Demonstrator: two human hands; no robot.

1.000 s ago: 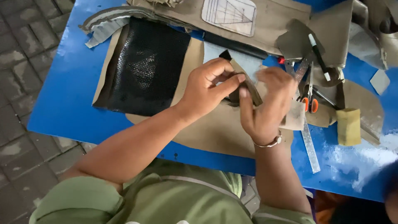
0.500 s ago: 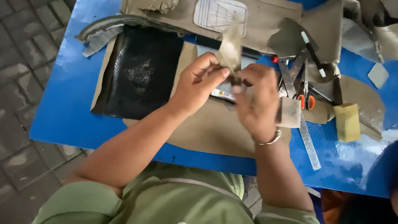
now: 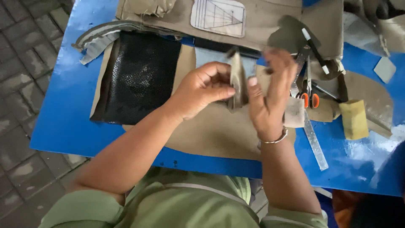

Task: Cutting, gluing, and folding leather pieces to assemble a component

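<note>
free: bare tan sheet point(image 3: 211, 135) below hands | blocked right: scissors point(image 3: 307, 90), ruler point(image 3: 314, 139), sponge point(image 3: 353, 119)

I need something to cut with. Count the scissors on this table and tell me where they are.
1. The scissors, with orange handles, lie on the blue table just past the right hand, beside a metal ruler. Others could be hidden under the fabric pieces.

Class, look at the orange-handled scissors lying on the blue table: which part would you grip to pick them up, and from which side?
Probably grip the orange-handled scissors at their handle loops, coming from the near table edge: the loops point toward the person, while the blades run away, partly under a dark pen.
</note>
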